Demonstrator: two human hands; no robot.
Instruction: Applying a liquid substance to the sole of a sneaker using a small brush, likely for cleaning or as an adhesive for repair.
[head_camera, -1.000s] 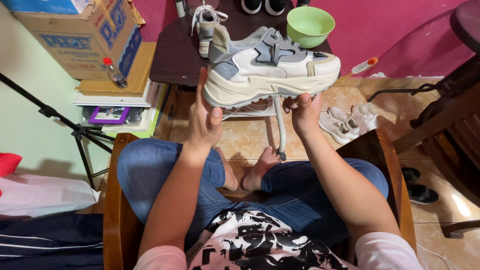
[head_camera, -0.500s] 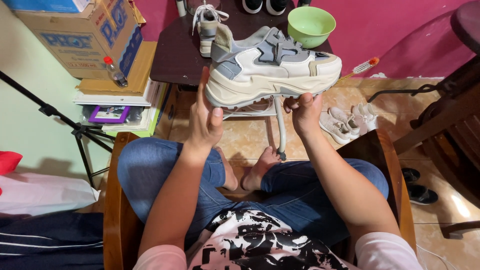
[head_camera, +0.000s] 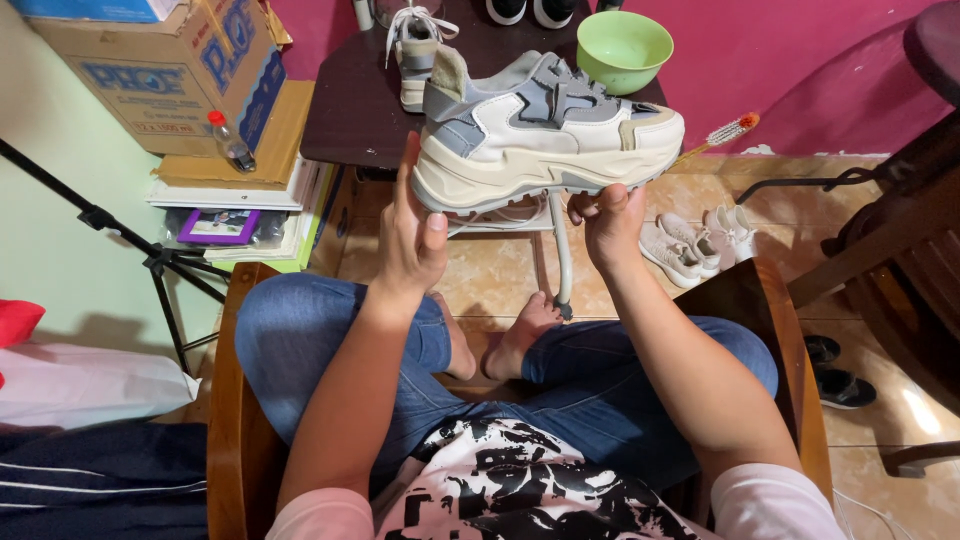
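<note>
One dark table (head_camera: 350, 120) carries one green bowl (head_camera: 624, 47) at its right edge and one laced shoe (head_camera: 418, 50) beside it. One chunky grey-and-white sneaker (head_camera: 545, 135) hangs above the table's front edge, its heel clasped by the left hand (head_camera: 412, 235) and its sole pinched by the right hand (head_camera: 608, 218).
</note>
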